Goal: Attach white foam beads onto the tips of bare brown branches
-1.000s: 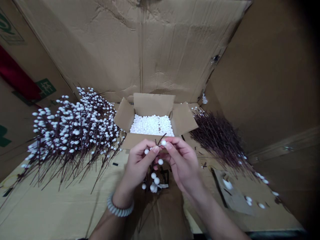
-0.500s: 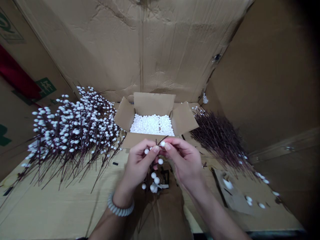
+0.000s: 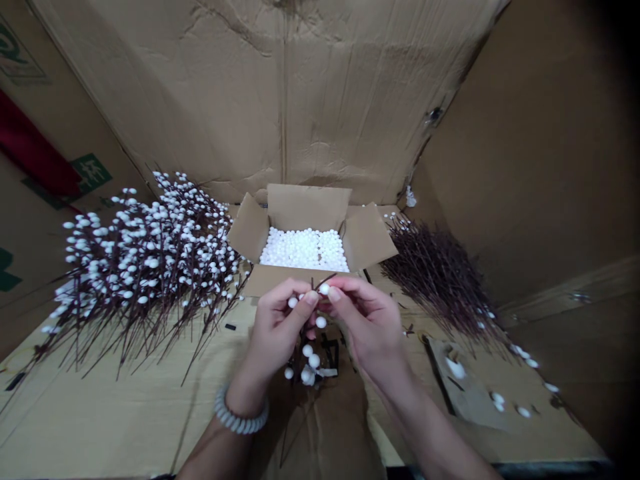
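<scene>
My left hand (image 3: 278,331) is closed in a pinch on a thin dark twig (image 3: 310,347) that carries a few white foam balls. My right hand (image 3: 364,327) is pinched on a single white ball (image 3: 325,289) at the tip of that twig. Both hands meet just in front of a small open cardboard box (image 3: 250,230) filled with loose white foam balls (image 3: 304,249).
A big heap of dark twigs studded with white balls (image 3: 140,263) lies to the left. A heap of bare dark twigs (image 3: 440,280) lies to the right. Loose white balls (image 3: 500,400) are scattered on the cardboard surface at the right. Tall cardboard sheets (image 3: 280,93) stand behind.
Almost nothing has moved. Both hands stay pinched together at the twig's tip, with only slight finger shifts.
</scene>
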Action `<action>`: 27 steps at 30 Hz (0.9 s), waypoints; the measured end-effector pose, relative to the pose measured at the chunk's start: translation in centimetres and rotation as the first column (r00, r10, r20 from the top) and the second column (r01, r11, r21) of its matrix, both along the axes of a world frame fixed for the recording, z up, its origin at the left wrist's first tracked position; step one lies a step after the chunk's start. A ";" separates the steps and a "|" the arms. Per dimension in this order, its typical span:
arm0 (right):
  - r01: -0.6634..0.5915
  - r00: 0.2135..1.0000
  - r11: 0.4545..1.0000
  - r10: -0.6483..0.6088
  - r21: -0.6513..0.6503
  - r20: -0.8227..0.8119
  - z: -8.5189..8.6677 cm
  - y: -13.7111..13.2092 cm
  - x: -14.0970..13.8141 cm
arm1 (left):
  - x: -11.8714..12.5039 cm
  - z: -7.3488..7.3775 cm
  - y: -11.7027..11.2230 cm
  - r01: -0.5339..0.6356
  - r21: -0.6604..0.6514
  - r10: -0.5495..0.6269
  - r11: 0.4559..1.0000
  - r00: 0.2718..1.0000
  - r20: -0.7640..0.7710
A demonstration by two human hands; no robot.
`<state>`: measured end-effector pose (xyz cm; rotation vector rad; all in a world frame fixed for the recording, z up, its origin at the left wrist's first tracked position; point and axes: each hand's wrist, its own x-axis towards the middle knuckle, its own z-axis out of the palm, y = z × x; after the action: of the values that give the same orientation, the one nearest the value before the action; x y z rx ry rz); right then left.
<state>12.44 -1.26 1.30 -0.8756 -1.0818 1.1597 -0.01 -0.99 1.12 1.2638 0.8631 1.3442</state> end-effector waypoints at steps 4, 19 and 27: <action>0.022 1.000 1.000 -0.022 0.007 -0.002 -0.2 0.0 -0.2 | 0.1 -0.2 0.0 -0.011 0.004 0.011 1.000 1.000 0.011; 0.056 0.993 0.996 -0.062 0.066 0.095 0.4 -0.1 0.1 | 0.0 0.1 0.1 0.026 -0.007 -0.025 1.000 0.999 0.032; 0.047 0.989 0.992 -0.063 0.113 0.137 0.9 0.1 0.4 | 0.0 -0.1 0.2 0.039 0.015 -0.039 0.999 0.998 0.052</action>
<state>12.88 -1.18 2.17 -0.9056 -1.2171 0.9948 -0.01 -0.82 0.99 1.2453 0.7904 1.3484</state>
